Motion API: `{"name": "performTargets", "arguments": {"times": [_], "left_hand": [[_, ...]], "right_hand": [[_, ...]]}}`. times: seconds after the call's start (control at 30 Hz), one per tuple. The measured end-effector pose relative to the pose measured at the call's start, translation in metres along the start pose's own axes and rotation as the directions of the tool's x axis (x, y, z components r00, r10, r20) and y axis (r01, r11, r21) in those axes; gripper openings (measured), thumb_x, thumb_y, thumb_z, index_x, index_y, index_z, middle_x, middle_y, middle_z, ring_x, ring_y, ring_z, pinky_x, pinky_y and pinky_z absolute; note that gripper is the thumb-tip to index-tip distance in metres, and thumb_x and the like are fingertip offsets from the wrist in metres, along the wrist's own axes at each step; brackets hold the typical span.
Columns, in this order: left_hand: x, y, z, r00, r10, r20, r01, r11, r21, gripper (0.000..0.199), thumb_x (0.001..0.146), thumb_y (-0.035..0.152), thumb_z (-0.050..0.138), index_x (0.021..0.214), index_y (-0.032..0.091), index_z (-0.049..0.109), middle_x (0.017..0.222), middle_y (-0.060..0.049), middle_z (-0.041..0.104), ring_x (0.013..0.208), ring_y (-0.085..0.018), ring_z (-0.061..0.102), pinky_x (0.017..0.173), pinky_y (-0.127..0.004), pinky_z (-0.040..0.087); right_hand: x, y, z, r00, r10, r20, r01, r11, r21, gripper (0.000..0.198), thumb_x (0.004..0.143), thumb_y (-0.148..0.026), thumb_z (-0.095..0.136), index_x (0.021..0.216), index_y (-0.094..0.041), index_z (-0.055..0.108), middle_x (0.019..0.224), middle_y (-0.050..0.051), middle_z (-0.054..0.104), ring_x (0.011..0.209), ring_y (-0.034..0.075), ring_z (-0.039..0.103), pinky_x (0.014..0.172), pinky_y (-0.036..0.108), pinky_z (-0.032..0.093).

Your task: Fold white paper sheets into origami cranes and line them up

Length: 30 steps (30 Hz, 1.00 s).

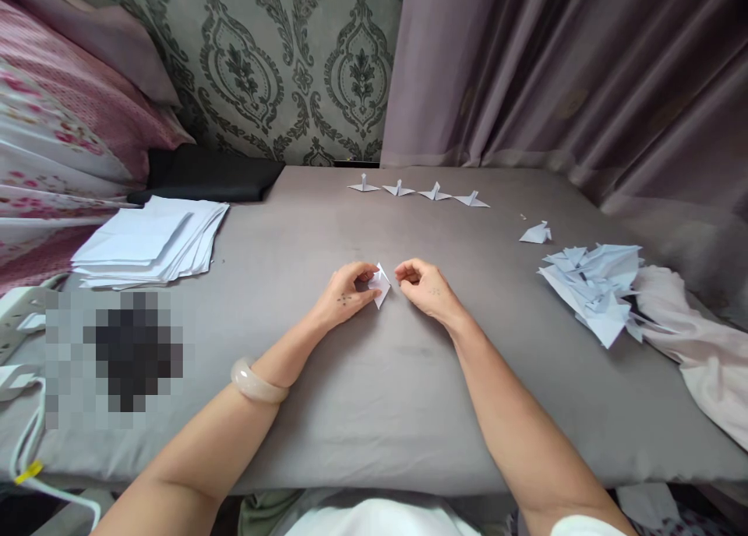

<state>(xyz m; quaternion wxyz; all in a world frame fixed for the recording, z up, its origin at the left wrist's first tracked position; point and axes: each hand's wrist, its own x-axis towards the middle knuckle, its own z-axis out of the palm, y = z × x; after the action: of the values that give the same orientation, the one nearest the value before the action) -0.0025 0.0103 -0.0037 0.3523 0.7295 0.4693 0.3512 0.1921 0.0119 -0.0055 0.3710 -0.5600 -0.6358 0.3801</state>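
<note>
Near the middle of the grey-covered table, my left hand pinches a small folded piece of white paper between thumb and fingers. Its visible part is diamond-shaped, with points at top, bottom and right. The left end is hidden by my fingers. My right hand hovers just to the right of the paper, apart from it. Its fingers are curled with the thumb close to the fingertips, and I see nothing between them. A pale bangle circles my left wrist.
Several folded paper cranes stand in a row at the back. A single crane and a heap of folded paper lie at right, beside pale cloth. At left are stacked white sheets, a black folded item and a power strip.
</note>
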Motion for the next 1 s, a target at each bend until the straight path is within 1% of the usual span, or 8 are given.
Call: {"name": "performTargets", "arguments": {"times": [0.1,0.2,0.37,0.47,0.53,0.67,0.8,1.0], "left_hand": [[0.003,0.000,0.002,0.999,-0.034,-0.013,0.033,0.999,-0.039,0.024,0.073,0.029,0.065,0.094,0.017,0.064,0.087,-0.004,0.064,0.079,-0.015,0.058,0.070,-0.024,0.045],[0.006,0.002,0.005,0.998,-0.068,-0.013,0.067,0.996,-0.056,0.018,0.075,0.030,0.063,0.086,0.016,0.065,0.077,-0.002,0.063,0.069,-0.013,0.056,0.063,-0.022,0.043],[0.007,0.005,0.008,0.997,-0.067,-0.029,0.067,0.998,-0.005,0.015,0.077,0.029,0.060,0.076,0.016,0.066,0.068,0.000,0.061,0.061,-0.011,0.051,0.057,-0.021,0.040],[0.006,0.006,0.008,0.998,-0.038,-0.045,0.040,0.998,0.043,0.013,0.077,0.027,0.061,0.076,0.016,0.067,0.069,0.000,0.062,0.063,-0.011,0.052,0.059,-0.021,0.040],[0.006,0.007,0.007,0.998,-0.034,-0.055,0.038,0.998,0.059,0.012,0.076,0.026,0.062,0.076,0.016,0.068,0.069,0.000,0.063,0.063,-0.011,0.053,0.059,-0.021,0.040],[0.007,0.006,0.007,0.997,-0.053,-0.056,0.055,0.998,0.043,0.012,0.076,0.026,0.062,0.075,0.016,0.068,0.065,0.001,0.061,0.060,-0.010,0.052,0.057,-0.020,0.039],[0.008,0.003,0.008,0.997,-0.054,-0.057,0.056,0.998,0.036,0.012,0.076,0.026,0.063,0.076,0.016,0.068,0.065,0.001,0.062,0.061,-0.011,0.053,0.058,-0.020,0.039],[0.009,0.001,0.008,0.997,-0.049,-0.052,0.052,0.998,0.044,0.011,0.076,0.025,0.063,0.075,0.016,0.068,0.066,0.001,0.062,0.062,-0.011,0.054,0.058,-0.020,0.039]], "right_hand": [[-0.001,-0.003,0.004,0.999,-0.030,-0.020,0.030,0.999,-0.018,0.019,0.068,-0.014,0.051,0.083,-0.020,0.063,0.082,0.001,0.068,0.077,0.015,0.064,0.078,0.029,0.050],[-0.003,-0.008,0.007,0.999,-0.041,-0.030,0.040,0.998,-0.045,0.018,0.069,-0.016,0.051,0.081,-0.020,0.064,0.081,0.001,0.069,0.076,0.015,0.064,0.076,0.030,0.050],[-0.007,-0.015,0.008,0.999,-0.049,-0.001,0.049,0.995,-0.090,0.018,0.071,-0.019,0.050,0.082,-0.020,0.065,0.080,0.002,0.070,0.075,0.016,0.065,0.073,0.029,0.049],[-0.009,-0.017,0.009,0.999,-0.049,0.013,0.050,0.992,-0.114,0.019,0.072,-0.019,0.050,0.083,-0.020,0.065,0.080,0.002,0.070,0.074,0.016,0.065,0.073,0.029,0.049],[-0.009,-0.017,0.009,0.999,-0.050,-0.001,0.050,0.991,-0.121,0.018,0.072,-0.019,0.051,0.083,-0.020,0.065,0.080,0.002,0.070,0.074,0.016,0.065,0.073,0.029,0.049],[-0.009,-0.018,0.009,0.998,-0.054,-0.033,0.049,0.990,-0.130,0.016,0.071,-0.020,0.051,0.081,-0.020,0.064,0.081,0.002,0.069,0.074,0.016,0.064,0.071,0.029,0.048],[-0.009,-0.019,0.010,0.999,-0.045,-0.024,0.041,0.990,-0.136,0.018,0.071,-0.021,0.050,0.081,-0.020,0.065,0.082,0.002,0.070,0.076,0.016,0.064,0.072,0.029,0.048],[-0.010,-0.020,0.009,1.000,-0.010,-0.020,0.007,0.989,-0.145,0.017,0.072,-0.023,0.051,0.082,-0.020,0.065,0.081,0.002,0.070,0.073,0.017,0.064,0.072,0.030,0.048]]}}
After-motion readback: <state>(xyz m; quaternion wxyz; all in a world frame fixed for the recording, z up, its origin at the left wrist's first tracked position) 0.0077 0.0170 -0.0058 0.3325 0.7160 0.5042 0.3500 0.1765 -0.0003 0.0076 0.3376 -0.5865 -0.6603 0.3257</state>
